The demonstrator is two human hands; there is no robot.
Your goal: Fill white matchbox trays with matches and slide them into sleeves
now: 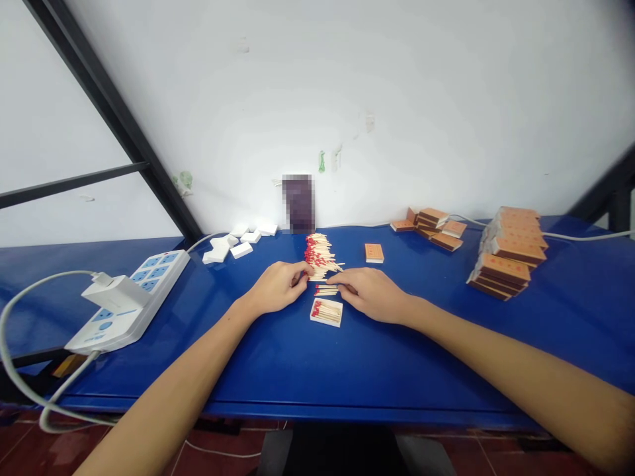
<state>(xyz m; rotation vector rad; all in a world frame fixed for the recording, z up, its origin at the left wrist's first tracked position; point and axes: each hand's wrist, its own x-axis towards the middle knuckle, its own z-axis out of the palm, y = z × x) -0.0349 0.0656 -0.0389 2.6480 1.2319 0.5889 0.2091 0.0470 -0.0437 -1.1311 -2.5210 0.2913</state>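
A heap of red-headed matches (321, 254) lies on the blue table in front of me. My left hand (278, 285) rests at its left side, index finger at the match heads and thumb just below, a gap between them. From the right, my right hand (371, 292) reaches in with its index finger stretched out to the stick ends. Between the hands is a small separate row of matches (326, 290). Nearer to me, a white matchbox tray (326, 322) holds a layer of matches. Neither hand visibly lifts a match; the curled fingers are partly hidden.
An orange matchbox (374, 252) lies right of the heap. Stacked matchbox covers (508, 254) and a looser pile (436, 225) stand farther right. Several white trays (241, 250) lie at back left. A power strip (133, 307) with a charger and cable occupies the left.
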